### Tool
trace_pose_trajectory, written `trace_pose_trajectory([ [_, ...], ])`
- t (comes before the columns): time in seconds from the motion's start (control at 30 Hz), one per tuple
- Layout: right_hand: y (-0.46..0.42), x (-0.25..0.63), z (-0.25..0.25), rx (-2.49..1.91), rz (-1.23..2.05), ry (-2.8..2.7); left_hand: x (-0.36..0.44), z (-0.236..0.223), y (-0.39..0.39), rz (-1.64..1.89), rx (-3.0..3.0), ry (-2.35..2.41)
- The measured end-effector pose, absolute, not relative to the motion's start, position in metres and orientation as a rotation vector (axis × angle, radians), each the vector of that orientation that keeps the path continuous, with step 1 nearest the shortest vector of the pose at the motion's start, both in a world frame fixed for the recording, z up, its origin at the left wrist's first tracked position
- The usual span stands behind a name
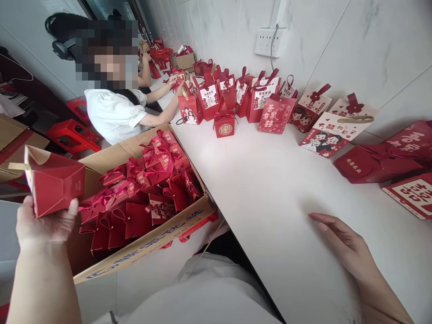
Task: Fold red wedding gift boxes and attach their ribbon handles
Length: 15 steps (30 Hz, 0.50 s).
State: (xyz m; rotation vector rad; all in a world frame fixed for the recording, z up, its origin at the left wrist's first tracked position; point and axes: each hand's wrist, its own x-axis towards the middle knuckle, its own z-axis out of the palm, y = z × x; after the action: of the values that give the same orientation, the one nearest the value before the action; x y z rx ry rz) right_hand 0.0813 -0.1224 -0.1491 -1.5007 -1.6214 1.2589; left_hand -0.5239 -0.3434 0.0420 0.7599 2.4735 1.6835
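Note:
My left hand (49,222) grips a red gift box (59,184) from below, raised at the left edge of a cardboard carton (148,240). The box lies tilted, with a pale gold ribbon sticking out at its left end. Inside the carton are many red gift boxes (138,220) with ribbon bows and loops, packed in rows. My right hand (344,243) is over the white table (256,189), its fingers stretched out and holding nothing. Nearest to it on the table are a red-and-white card-like box (410,195) and a large red bag with a bow (374,162).
Red and white gift bags (263,101) stand along the wall, with a small red box (224,126) before them. A co-worker in a white top (114,114) sits beyond the carton, hands on a red item. Red stools (74,135) stand at left. A socket (270,42) is on the wall.

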Motion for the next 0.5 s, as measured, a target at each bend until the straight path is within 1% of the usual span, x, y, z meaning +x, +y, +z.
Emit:
trace_pose_trajectory([
  [0.1,-0.123,0.081,-0.148,-1.504,1.252,-1.629,-0.514,0.035,-0.347,1.724,0.698,2.192],
  [0.23,-0.125,0.08,-0.146,-1.492,1.255,-1.639,-0.505,0.023,-0.326,1.438,0.736,2.214],
  [0.33,-0.125,0.081,-0.148,-1.493,1.256,-1.631,-0.502,0.013,-0.305,1.23,0.976,2.196],
  [0.4,-0.125,0.082,-0.149,-1.492,1.258,-1.632,-0.5,0.006,-0.296,1.103,1.13,2.278],
  [0.5,-0.124,0.082,-0.148,-1.49,1.269,-1.626,-0.502,-0.002,-0.293,0.873,1.237,2.529],
])
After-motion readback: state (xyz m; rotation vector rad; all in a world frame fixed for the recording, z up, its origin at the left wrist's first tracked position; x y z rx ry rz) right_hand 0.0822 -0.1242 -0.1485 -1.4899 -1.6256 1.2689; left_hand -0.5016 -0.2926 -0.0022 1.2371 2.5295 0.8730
